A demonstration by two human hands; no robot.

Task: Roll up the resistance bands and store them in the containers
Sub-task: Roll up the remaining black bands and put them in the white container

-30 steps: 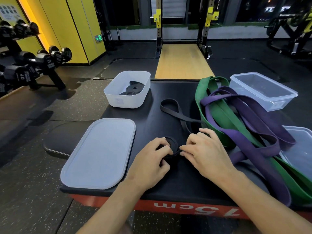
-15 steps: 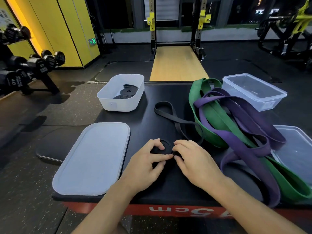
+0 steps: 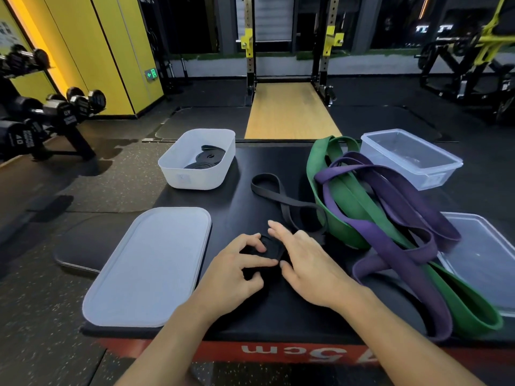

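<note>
A black resistance band [image 3: 281, 200] lies on the black padded box top [image 3: 250, 190], its near end wound into a flat coil [image 3: 271, 247]. My left hand [image 3: 237, 271] pinches the coil with thumb and fingers. My right hand [image 3: 309, 263] rests on the coil's right side, its fingers spread. A white open container [image 3: 192, 174] at the back left holds rolled black bands [image 3: 207, 158]. Green bands [image 3: 348, 207] and purple bands [image 3: 395, 218] lie tangled at the right.
A white lid [image 3: 147, 266] lies flat at the front left. A clear tub [image 3: 412, 160] stands at the back right and another clear tub [image 3: 485, 260] at the right edge. A dumbbell rack [image 3: 41, 118] is at the far left on the gym floor.
The coil has grown as the loose black band drew in toward my hands. My right fingers have lifted and spread over the coil. The view has shifted slightly.
</note>
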